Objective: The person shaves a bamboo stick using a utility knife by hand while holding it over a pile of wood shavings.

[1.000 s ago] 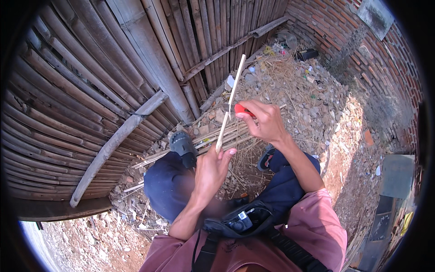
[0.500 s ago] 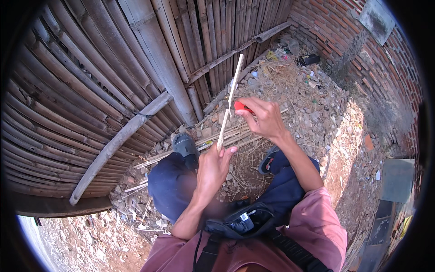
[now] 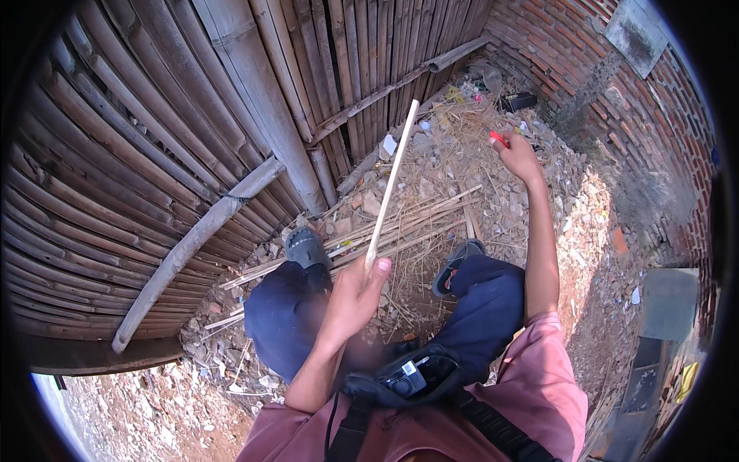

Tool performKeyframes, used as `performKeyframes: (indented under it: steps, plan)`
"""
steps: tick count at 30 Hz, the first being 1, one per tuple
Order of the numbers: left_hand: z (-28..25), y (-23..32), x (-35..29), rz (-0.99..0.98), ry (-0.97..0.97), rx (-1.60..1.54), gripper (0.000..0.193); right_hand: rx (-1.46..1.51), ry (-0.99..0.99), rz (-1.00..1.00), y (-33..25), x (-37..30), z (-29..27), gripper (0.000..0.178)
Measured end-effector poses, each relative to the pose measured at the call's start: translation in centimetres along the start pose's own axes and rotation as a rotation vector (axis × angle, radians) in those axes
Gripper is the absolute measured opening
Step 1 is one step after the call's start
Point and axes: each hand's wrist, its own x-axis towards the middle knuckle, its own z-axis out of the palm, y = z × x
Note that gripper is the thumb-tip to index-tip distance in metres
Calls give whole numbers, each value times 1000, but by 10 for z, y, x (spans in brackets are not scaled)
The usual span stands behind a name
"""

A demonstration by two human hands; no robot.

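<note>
A pale, narrow bamboo strip (image 3: 394, 177) rises from my left hand (image 3: 358, 294), whose fingers are closed round its lower end. It slants up and slightly right, over the rubble. My right hand (image 3: 519, 156) is out to the far right of the strip, arm nearly straight. Its fingers grip a small red tool (image 3: 499, 139); only the red part shows, and the rest is too small or hidden to make out. Below the strip, several more bamboo strips (image 3: 416, 219) lie in a loose bundle on the ground, by my feet.
A bamboo wall (image 3: 115, 146) with a curved pole (image 3: 185, 250) stands close on the left. A brick wall (image 3: 562, 54) bounds the right. Rubble and dry straw (image 3: 462, 115) cover the ground. A black box-like object (image 3: 519, 102) lies at the far corner. My feet wear grey shoes (image 3: 308, 246).
My right hand has swung away from the strip, up and to the right, still with the red tool. The left hand keeps hold of the strip and has moved slightly down and left.
</note>
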Motion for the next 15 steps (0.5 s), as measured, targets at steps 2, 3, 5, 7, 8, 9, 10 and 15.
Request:
performKeyframes:
  steps: [2, 3, 5, 7, 8, 9, 10, 15]
  plan:
    - [-8, -2, 1, -115, -110, -237, 53, -17, -105, 5, -20, -20, 9, 42]
    - [-12, 6, 2, -162, -197, -262, 58, 105, -37, -67, -24, -26, 16, 41]
    - [-12, 13, 6, -259, -277, -374, 59, 345, 102, -210, -33, -38, 27, 39]
    - [-12, 13, 8, -319, -312, -457, 56, 527, 19, -126, -63, -53, 17, 35]
    - [-10, 13, 8, -329, -318, -486, 53, 617, -23, -82, -79, -60, 11, 33]
    - [-10, 13, 7, -336, -323, -513, 51, 689, -34, -108, -89, -68, 10, 31]
    - [-10, 15, 7, -341, -305, -505, 49, 763, -46, -134, -98, -75, 11, 30]
    - [-8, 24, 9, -305, -304, -519, 44, 664, -48, -368, -125, -111, 11, 31]
